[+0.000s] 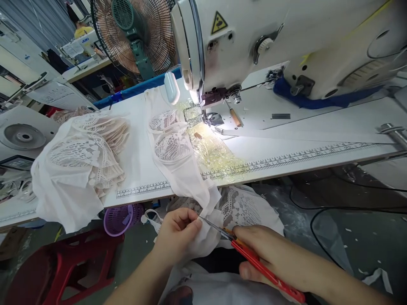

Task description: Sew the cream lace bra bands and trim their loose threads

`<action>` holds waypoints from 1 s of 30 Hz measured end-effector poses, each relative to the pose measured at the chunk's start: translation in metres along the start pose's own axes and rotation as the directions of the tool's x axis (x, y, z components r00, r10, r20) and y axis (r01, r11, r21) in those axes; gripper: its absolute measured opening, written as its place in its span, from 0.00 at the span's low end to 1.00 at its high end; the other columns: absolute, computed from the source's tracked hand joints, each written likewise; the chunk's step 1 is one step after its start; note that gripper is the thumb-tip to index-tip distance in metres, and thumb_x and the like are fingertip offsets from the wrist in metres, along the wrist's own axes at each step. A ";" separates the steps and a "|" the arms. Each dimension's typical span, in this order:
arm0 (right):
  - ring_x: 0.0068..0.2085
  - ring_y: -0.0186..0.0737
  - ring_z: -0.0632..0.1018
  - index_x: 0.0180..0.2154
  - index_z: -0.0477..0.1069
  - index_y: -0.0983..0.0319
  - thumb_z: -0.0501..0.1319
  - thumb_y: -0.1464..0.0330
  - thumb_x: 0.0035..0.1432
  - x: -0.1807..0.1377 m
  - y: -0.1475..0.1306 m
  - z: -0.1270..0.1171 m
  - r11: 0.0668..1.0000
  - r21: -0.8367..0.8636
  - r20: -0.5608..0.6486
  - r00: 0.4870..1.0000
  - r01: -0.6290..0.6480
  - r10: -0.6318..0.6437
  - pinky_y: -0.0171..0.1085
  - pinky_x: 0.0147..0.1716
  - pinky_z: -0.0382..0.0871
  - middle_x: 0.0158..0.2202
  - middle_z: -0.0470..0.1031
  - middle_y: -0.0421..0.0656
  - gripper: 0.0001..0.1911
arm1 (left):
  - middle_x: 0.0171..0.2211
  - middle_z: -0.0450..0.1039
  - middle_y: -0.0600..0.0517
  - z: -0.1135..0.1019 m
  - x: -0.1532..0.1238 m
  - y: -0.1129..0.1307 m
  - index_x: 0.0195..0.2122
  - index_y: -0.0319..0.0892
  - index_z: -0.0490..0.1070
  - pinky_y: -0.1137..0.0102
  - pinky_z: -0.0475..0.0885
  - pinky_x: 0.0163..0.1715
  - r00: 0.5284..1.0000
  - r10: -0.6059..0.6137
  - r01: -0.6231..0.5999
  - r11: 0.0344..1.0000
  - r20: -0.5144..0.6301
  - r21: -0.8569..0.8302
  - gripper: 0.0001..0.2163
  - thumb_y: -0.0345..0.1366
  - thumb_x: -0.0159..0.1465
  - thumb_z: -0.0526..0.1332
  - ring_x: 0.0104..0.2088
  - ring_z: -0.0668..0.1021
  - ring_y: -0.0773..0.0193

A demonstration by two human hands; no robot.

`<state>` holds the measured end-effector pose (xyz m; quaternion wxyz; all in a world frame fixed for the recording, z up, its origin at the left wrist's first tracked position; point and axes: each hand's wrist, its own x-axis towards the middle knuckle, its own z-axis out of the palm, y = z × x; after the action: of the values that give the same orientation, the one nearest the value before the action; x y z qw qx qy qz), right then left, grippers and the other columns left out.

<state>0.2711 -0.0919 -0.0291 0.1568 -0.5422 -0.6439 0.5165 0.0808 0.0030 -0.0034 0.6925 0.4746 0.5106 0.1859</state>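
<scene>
One left hand (178,235), one right hand (273,254), one pair of scissors (252,256), one sewing machine (286,38), one fan (136,29).

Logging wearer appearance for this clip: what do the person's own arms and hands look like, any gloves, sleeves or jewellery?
The left hand and right hand wear no gloves, and no ring shows on either. The left forearm and right forearm carry no sleeve, watch or bracelet as far as the frame reaches.

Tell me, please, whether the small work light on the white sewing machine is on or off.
On. The work light casts a bright glow over the needle plate and the crinkled clear plastic beside it.
</scene>
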 end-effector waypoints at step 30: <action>0.26 0.38 0.69 0.30 0.60 0.58 0.57 0.69 0.53 0.003 -0.004 -0.003 0.976 0.180 -0.497 0.868 0.120 -0.015 0.35 0.24 0.64 0.27 0.66 0.40 0.04 | 0.34 0.76 0.49 -0.015 -0.005 0.000 0.40 0.42 0.66 0.67 0.69 0.33 0.860 0.267 -0.509 0.381 0.435 0.772 0.06 0.32 0.63 0.54 0.34 0.77 0.58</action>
<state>0.2697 -0.0875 -0.0254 0.3889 -0.6137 -0.5447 0.4189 0.0654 0.0059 -0.0010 0.3479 0.8819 0.3183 0.0019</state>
